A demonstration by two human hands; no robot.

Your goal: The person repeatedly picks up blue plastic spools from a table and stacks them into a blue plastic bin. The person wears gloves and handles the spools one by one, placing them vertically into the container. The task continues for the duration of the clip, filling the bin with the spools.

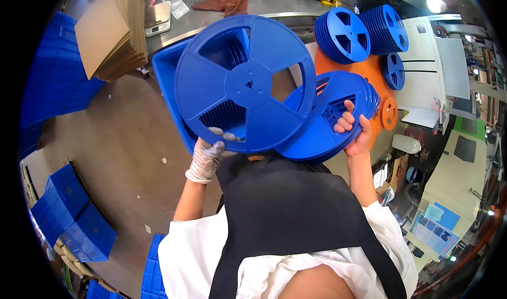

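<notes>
My left hand (206, 155), in a whitish glove, grips the lower rim of a large blue plastic reel (246, 85). Its fingers reach through a cut-out, and the flat, spoked face is turned up toward me. On the right, my bare right hand (357, 132) is closed round the edge of a tilted stack of blue reels (317, 132), fingertips showing through an opening. The held reel overlaps the left side of that stack. Behind the held reel stands a blue bin (165, 77); several more reels show inside it through the cut-outs.
Blue reel stacks (346, 37) and a small orange reel (389, 113) rest on an orange surface (364, 72). A grey workbench (211, 6) carries a cardboard stack (108, 35), a scale (158, 19) and a brown cloth (224, 3). Blue crates (79, 220) stand on the floor at left.
</notes>
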